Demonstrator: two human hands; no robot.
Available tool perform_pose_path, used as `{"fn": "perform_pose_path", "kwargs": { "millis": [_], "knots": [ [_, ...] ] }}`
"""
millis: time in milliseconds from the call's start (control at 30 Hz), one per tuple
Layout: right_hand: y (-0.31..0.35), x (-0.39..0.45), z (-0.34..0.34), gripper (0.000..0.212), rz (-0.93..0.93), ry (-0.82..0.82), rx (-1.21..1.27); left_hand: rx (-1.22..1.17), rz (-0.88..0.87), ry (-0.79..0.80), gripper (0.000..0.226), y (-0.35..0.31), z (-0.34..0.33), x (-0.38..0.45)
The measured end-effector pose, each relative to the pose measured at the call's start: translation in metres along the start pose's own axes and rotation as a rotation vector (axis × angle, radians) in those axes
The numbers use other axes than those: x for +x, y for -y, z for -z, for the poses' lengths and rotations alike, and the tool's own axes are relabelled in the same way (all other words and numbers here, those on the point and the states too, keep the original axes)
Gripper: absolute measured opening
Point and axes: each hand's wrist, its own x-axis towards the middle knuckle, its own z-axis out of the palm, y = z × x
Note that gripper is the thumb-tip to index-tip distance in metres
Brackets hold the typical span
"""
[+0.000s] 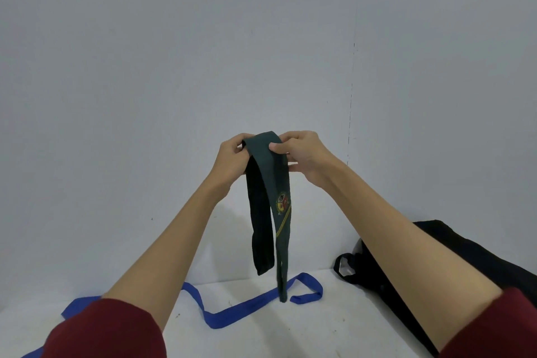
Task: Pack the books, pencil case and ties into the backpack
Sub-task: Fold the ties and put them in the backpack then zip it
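Both arms are stretched out in front of a plain grey wall [145, 52]. The left hand [231, 155] and the right hand [305, 154] pinch the folded top of a dark green tie [279, 180], which hangs doubled over and shows a crest low on its front. Its narrow end reaches down to a blue tie [250, 304] lying in loose bends on the white tabletop [319, 328]. A black backpack [470, 256] lies on the right, behind the right forearm. Dark red sleeves [107, 331] cover the upper arms.

Blue tie [250, 306] sprawls across tabletop [319, 328]; black backpack [465, 264] blocks right; wall [174, 67] behind.
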Motion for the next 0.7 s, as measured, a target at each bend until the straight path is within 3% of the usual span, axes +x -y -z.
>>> {"fn": "perform_pose_path", "kwargs": {
  "millis": [300, 567, 700],
  "knots": [
    [0.006, 0.003, -0.007, 0.008, 0.043, -0.17, 0.042, -0.259, 0.143, 0.076, 0.018, 0.002, -0.017, -0.014],
    [-0.002, 0.004, -0.009, 0.01, 0.041, -0.254, 0.015, -0.162, -0.005, -0.209, 0.008, 0.006, -0.037, -0.015],
    [-0.003, 0.004, -0.009, 0.011, 0.047, -0.287, 0.036, -0.259, 0.117, -0.183, 0.015, 0.005, -0.041, -0.018]
  ]
}}
